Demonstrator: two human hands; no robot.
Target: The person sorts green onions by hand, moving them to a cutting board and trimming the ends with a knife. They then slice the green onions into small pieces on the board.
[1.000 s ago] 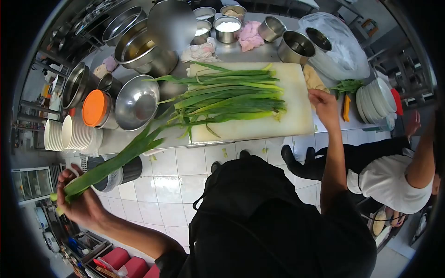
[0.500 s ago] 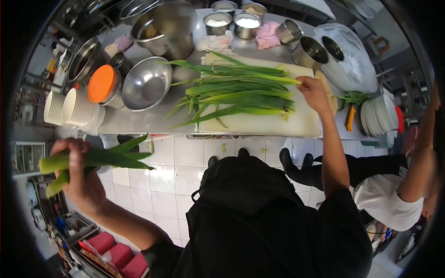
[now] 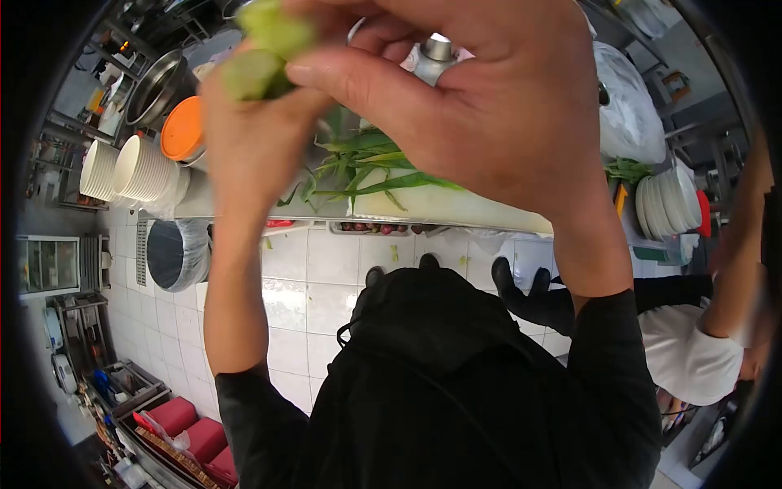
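Long steel table (image 3: 236, 213) across the frame, carrying remaining green leek leaves (image 3: 366, 167) laid flat on the white cutting board (image 3: 456, 213), within reach. Right hand (image 3: 489, 98) raised close to the camera, fingers curled over the left hand (image 3: 252, 138). Left hand clamped around pale green cut leek stalks (image 3: 265, 49), ends upward, apparently for inspection.

Both hands fill the upper frame close to the camera: the left hand (image 3: 252, 138) and the right hand (image 3: 489, 106) together grip the pale green leek stalks (image 3: 265, 49) at 11 o'clock. Behind them lie more leeks (image 3: 366, 167) on the cutting board (image 3: 456, 213) on the bench (image 3: 244, 208), with stacked white bowls (image 3: 134, 169) at 9 o'clock.
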